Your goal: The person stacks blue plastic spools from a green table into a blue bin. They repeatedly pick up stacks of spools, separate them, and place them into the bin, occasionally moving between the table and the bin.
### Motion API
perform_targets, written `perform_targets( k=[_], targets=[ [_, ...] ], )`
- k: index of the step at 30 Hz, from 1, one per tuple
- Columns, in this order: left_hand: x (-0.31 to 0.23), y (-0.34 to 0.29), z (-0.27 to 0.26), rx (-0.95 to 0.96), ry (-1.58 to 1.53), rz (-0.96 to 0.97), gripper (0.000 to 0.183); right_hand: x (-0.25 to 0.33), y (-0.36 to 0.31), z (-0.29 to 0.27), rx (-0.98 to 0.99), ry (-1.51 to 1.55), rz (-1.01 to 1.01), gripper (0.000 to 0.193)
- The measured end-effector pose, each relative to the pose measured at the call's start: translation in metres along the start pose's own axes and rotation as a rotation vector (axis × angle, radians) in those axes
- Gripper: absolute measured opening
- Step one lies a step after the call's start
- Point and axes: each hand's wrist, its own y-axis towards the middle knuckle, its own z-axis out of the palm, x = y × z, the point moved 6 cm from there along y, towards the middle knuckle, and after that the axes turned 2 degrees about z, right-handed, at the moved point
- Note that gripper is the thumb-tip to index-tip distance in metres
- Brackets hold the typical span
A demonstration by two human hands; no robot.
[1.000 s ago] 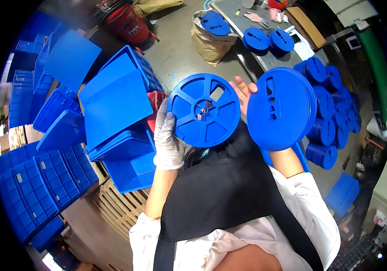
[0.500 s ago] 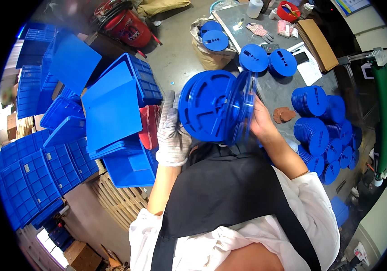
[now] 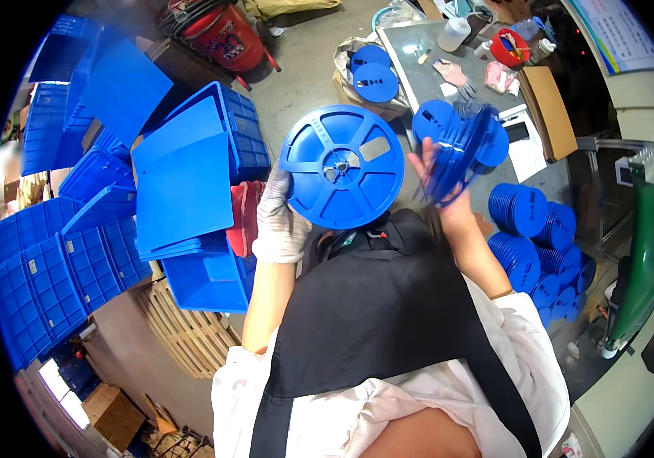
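Observation:
A blue plastic reel (image 3: 323,187) with a spoked face and a small centre hole stands before my chest, its face toward me. My left hand (image 3: 277,217), in a pale grey-white knit glove, closes on the reel's left edge. My bare right hand (image 3: 455,210) grips a tilted blue reel (image 3: 460,156), smeared by motion; whether this is one reel or more I cannot tell. Some of its fingers show spread at the left of that reel. Behind it, blue discs (image 3: 431,118) lie on the grey table (image 3: 411,47).
Stacks of blue reels (image 3: 518,210) stand at right. A sack (image 3: 350,72) holding blue discs sits beside the table. Blue crates (image 3: 209,282) and flat blue sheets (image 3: 182,183) fill the left. A red tub (image 3: 510,47), a cardboard piece (image 3: 548,111) and a phone (image 3: 518,131) are on the table.
The two hands have moved apart. The right one has carried its blue reel to the right, away from the left-hand reel, which now faces me more squarely. The view has shifted slightly.

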Motion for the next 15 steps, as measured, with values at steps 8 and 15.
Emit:
perform_targets(
  k=[8,15],
  targets=[
    [-0.050,0.097,-0.006,0.022,-0.123,-0.015,0.045,0.040,0.083,0.063,0.200,0.057,-0.051,0.027],
    [-0.065,0.164,0.020,0.004,-0.033,-0.056,0.054,-0.006,0.159,0.098,0.321,-0.197,0.000,0.030]
  ],
)
